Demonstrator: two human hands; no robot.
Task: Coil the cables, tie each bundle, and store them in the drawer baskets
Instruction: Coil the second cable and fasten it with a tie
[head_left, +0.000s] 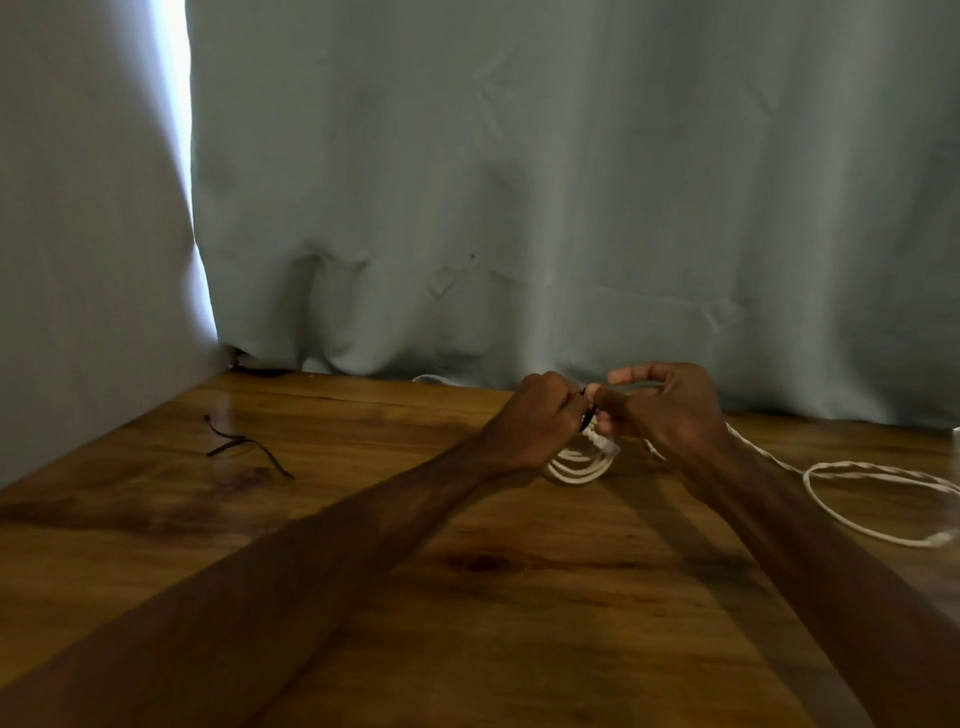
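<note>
Far left on the brown wooden tabletop (363, 519), two loose dark strap ties (244, 447) lie crossed, well apart from the hands. The left hand (540, 421) has its grip curled round the top of a coiled bundle of white cable (576, 467). The coil's loops hang down to the tabletop, its long axis roughly left to right, and a pale connector (610, 446) pokes out to the lower right. The right hand (667, 410) pinches a thin black tie (587, 408) against the coil's top, forefinger out straight. How the tie wraps is hidden between the fingers. Further right, a loose white cable (872, 473) lies flat in a long left-to-right loop, cut off at the edge.
</note>
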